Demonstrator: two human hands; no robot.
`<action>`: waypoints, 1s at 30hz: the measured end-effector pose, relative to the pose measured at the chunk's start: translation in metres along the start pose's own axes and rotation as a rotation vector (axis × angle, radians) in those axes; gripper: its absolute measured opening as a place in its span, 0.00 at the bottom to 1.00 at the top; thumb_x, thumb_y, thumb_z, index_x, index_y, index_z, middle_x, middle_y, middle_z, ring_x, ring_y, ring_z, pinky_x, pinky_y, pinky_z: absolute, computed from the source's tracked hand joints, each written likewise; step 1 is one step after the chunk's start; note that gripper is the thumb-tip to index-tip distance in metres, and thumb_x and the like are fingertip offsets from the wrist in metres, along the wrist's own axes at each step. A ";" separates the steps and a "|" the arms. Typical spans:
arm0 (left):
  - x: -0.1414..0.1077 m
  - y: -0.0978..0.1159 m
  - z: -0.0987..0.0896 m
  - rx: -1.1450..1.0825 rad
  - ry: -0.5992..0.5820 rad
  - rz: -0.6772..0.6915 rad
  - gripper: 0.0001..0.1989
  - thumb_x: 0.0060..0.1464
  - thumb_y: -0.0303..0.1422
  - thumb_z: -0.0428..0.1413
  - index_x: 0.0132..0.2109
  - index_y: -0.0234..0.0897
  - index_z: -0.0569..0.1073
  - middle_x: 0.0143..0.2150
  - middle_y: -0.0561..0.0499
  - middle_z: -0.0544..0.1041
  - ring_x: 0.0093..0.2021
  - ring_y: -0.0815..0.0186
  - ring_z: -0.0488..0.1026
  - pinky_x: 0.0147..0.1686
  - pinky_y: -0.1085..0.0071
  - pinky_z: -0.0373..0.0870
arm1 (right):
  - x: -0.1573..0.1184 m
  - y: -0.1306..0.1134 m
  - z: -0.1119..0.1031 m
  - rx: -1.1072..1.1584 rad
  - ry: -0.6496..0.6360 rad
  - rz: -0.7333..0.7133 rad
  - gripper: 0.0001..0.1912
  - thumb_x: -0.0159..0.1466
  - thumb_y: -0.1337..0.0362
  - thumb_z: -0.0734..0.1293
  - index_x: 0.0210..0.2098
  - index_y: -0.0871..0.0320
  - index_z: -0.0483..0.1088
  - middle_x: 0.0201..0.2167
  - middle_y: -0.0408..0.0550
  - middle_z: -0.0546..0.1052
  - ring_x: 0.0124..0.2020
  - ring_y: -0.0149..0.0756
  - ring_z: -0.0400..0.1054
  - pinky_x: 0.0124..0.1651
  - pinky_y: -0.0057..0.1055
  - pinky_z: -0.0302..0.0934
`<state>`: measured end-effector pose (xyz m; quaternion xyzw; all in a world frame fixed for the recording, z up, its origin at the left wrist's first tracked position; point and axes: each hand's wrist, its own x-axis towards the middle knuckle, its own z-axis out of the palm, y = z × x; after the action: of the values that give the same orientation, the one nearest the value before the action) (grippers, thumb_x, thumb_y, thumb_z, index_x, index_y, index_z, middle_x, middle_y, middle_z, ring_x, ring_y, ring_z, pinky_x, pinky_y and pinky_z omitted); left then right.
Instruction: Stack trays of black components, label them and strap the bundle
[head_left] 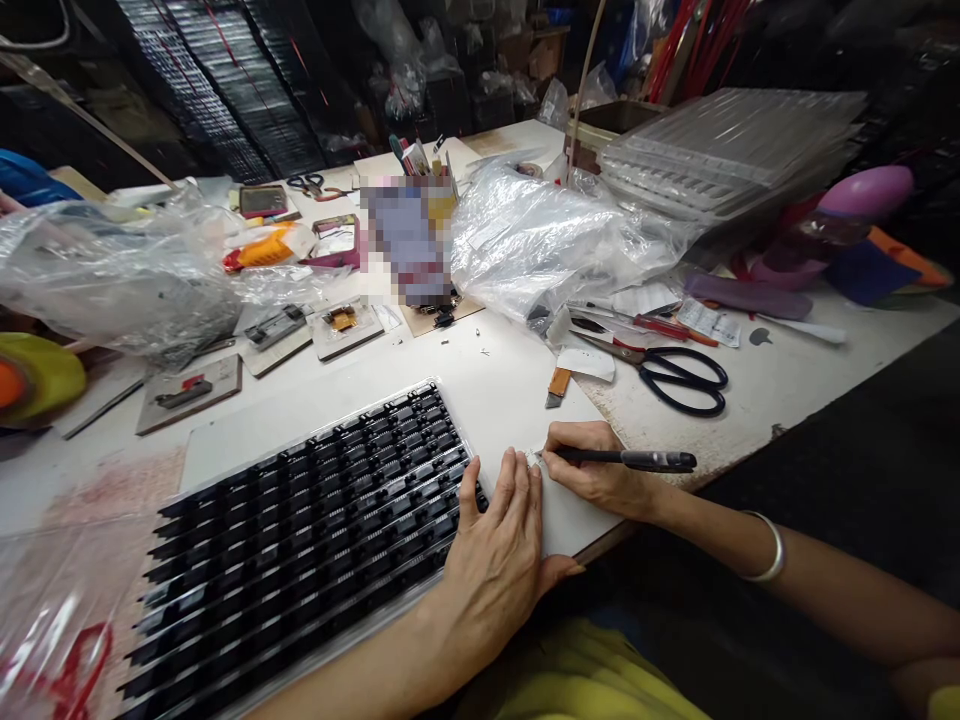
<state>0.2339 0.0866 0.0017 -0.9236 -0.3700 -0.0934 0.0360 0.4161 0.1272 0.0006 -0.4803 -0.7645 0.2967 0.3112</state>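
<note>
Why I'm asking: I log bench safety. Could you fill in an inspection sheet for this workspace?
Surface: white table, reddish stains at left.
Job's things: black parts in rows; pen with its tip at a white board.
Clutter: scissors, orange-handled knife with blade showing, crumpled plastic.
Grippers: bare hands; left hand pressed down beside the parts, right hand holding the pen.
Cables: nothing seen.
Surroundings: stacked clear trays right rear; dark wrapped stacks behind.
</note>
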 end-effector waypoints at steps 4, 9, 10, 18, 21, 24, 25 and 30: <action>0.000 -0.001 0.001 0.007 0.009 0.007 0.36 0.59 0.53 0.38 0.57 0.25 0.66 0.58 0.37 0.69 0.62 0.54 0.59 0.59 0.50 0.45 | 0.001 0.000 -0.001 -0.021 0.028 0.006 0.09 0.59 0.72 0.61 0.23 0.58 0.59 0.19 0.37 0.62 0.22 0.25 0.55 0.27 0.24 0.50; 0.000 0.000 0.000 0.007 0.001 0.009 0.36 0.59 0.53 0.37 0.58 0.26 0.66 0.58 0.37 0.69 0.62 0.54 0.59 0.59 0.50 0.44 | 0.001 -0.001 -0.001 -0.035 0.013 -0.008 0.10 0.59 0.71 0.60 0.23 0.57 0.58 0.19 0.37 0.61 0.21 0.25 0.54 0.26 0.25 0.49; 0.000 0.000 0.000 0.006 -0.001 0.010 0.36 0.59 0.53 0.37 0.58 0.26 0.66 0.58 0.37 0.69 0.62 0.54 0.59 0.59 0.50 0.44 | 0.001 -0.001 0.000 -0.040 0.017 -0.004 0.10 0.59 0.71 0.60 0.23 0.57 0.58 0.19 0.37 0.61 0.21 0.25 0.54 0.26 0.25 0.49; 0.001 0.000 -0.001 -0.005 -0.019 -0.002 0.35 0.60 0.52 0.35 0.58 0.27 0.65 0.59 0.37 0.68 0.62 0.54 0.59 0.59 0.50 0.43 | 0.003 0.000 -0.002 0.034 0.006 0.040 0.09 0.58 0.70 0.61 0.22 0.57 0.59 0.18 0.38 0.62 0.21 0.26 0.54 0.26 0.26 0.50; 0.000 0.000 -0.001 -0.001 -0.018 -0.009 0.36 0.60 0.53 0.35 0.58 0.26 0.65 0.59 0.36 0.67 0.62 0.52 0.58 0.58 0.49 0.44 | 0.007 0.000 -0.009 0.203 0.011 0.161 0.07 0.57 0.69 0.62 0.23 0.58 0.62 0.18 0.38 0.64 0.22 0.27 0.56 0.26 0.25 0.52; 0.001 -0.001 -0.001 -0.008 -0.019 -0.006 0.35 0.61 0.52 0.35 0.58 0.26 0.65 0.60 0.36 0.66 0.63 0.52 0.58 0.58 0.48 0.43 | 0.008 0.002 -0.015 0.242 0.046 0.191 0.06 0.56 0.69 0.62 0.23 0.58 0.63 0.19 0.38 0.65 0.22 0.27 0.57 0.26 0.25 0.52; 0.001 -0.001 -0.001 -0.015 -0.017 -0.003 0.35 0.61 0.51 0.35 0.58 0.26 0.64 0.60 0.36 0.66 0.62 0.52 0.58 0.58 0.47 0.43 | 0.007 0.003 -0.015 0.212 0.054 0.170 0.06 0.56 0.69 0.62 0.23 0.58 0.63 0.19 0.38 0.65 0.22 0.27 0.57 0.27 0.25 0.52; 0.004 -0.002 0.000 -0.052 -0.007 -0.015 0.36 0.59 0.54 0.36 0.60 0.29 0.63 0.59 0.38 0.69 0.61 0.51 0.61 0.57 0.46 0.42 | 0.002 0.008 -0.010 0.084 0.048 0.037 0.07 0.58 0.69 0.62 0.24 0.58 0.63 0.19 0.38 0.65 0.22 0.26 0.56 0.28 0.25 0.52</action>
<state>0.2353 0.0911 0.0024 -0.9218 -0.3744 -0.1002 0.0100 0.4278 0.1331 0.0014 -0.4879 -0.7346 0.3226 0.3438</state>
